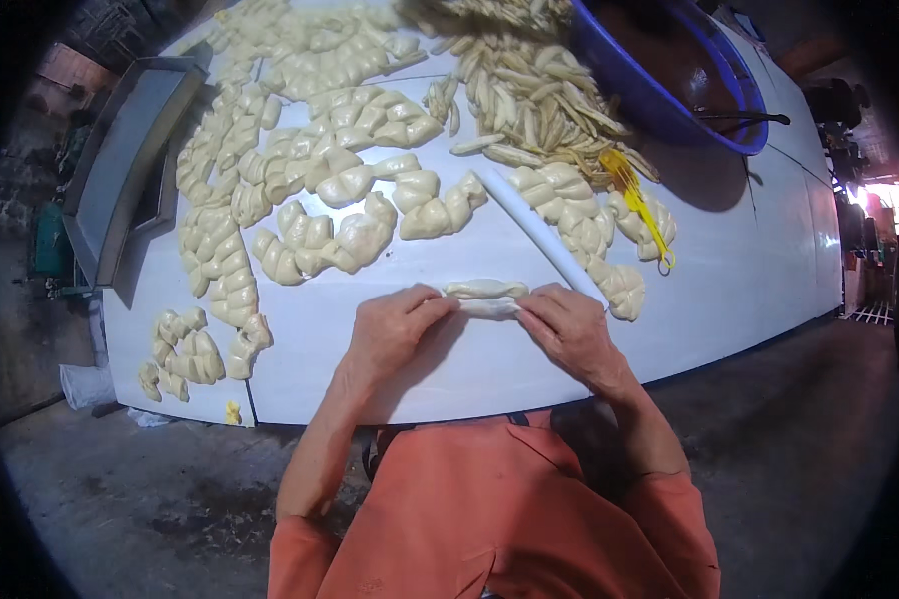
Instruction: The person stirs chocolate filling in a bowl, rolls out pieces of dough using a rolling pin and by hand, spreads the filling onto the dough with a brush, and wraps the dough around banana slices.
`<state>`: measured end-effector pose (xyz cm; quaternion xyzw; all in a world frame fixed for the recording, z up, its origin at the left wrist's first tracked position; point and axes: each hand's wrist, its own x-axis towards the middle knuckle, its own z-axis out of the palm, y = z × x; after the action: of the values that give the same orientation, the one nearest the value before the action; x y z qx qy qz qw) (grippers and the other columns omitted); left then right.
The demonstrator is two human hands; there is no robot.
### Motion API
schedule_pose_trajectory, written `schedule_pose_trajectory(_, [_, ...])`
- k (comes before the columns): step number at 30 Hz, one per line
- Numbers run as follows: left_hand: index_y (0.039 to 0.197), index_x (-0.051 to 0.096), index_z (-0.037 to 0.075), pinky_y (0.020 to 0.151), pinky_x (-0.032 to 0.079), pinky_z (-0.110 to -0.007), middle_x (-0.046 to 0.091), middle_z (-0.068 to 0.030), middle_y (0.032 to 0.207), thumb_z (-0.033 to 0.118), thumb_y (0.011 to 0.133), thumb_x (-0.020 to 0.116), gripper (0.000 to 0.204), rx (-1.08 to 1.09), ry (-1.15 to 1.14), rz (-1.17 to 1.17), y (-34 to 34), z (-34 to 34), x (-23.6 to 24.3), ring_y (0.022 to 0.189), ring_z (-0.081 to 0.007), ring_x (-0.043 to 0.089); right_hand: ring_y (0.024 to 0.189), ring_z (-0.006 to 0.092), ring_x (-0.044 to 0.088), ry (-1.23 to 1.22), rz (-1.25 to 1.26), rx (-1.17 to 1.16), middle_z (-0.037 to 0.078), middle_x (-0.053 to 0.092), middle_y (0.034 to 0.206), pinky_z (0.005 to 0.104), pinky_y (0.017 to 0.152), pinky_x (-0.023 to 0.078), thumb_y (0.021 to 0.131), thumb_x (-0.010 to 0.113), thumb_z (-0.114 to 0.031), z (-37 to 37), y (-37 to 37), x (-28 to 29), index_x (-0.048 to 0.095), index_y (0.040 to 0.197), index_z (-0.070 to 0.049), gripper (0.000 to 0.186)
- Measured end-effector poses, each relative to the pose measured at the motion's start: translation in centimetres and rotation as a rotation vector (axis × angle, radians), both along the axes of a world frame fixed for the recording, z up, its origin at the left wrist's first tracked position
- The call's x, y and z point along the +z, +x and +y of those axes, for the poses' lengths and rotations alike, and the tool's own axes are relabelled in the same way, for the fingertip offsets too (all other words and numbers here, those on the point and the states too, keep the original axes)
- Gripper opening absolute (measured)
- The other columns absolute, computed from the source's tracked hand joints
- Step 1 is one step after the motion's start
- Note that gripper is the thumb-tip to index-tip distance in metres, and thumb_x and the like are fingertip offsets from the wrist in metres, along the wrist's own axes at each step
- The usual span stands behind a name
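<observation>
Near the table's front edge, my left hand (397, 325) and my right hand (566, 327) pinch the two ends of a small piece of dough (484, 290) between thumbs and fingers. The dough is pale, with a long raised roll along its far side and a flatter part toward me. Whether anything lies inside it cannot be seen. A white rolling pin (537, 235) lies slantwise just beyond my right hand. Past my hands spread chains of glossy dough pieces (335, 243), cut but touching one another.
Peeled bananas (529, 95) are heaped at the far middle. A blue basin (589, 50) with brown contents and a dark-handled tool (744, 117) stands far right. A yellow plastic utensil (641, 205) lies on dough at right. A metal tray (120, 170) stands at the left edge.
</observation>
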<state>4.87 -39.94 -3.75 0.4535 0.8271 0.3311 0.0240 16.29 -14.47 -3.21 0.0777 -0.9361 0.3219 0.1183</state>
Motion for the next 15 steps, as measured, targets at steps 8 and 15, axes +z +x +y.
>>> schedule_pose_trajectory(8, [0.129,0.058,0.012,0.072,0.058,-0.041,0.062,-0.0074,0.121,0.018,0.084,0.078,0.05,0.122,-0.033,-0.176,-0.4,1.1,1.5,0.091,-0.0305,0.07,0.091,0.0277,0.067,0.061,-0.023,-0.111,0.009,0.064,0.107,0.0389,0.077,0.055,0.085,0.078,-0.022,-0.5,-0.4,-0.4,0.069,0.115,-0.01,0.034])
schedule_pose_trajectory(15, [0.113,0.066,0.009,0.081,0.056,-0.042,0.065,-0.0059,0.112,0.018,0.085,0.075,0.031,-0.101,-0.145,-0.154,-2.7,2.0,1.1,0.102,-0.0293,0.065,0.093,0.0283,0.067,0.142,-0.196,0.028,0.009,0.064,0.108,0.039,0.078,0.055,0.084,0.079,-0.025,0.5,-1.6,0.4,0.068,0.116,-0.009,0.038])
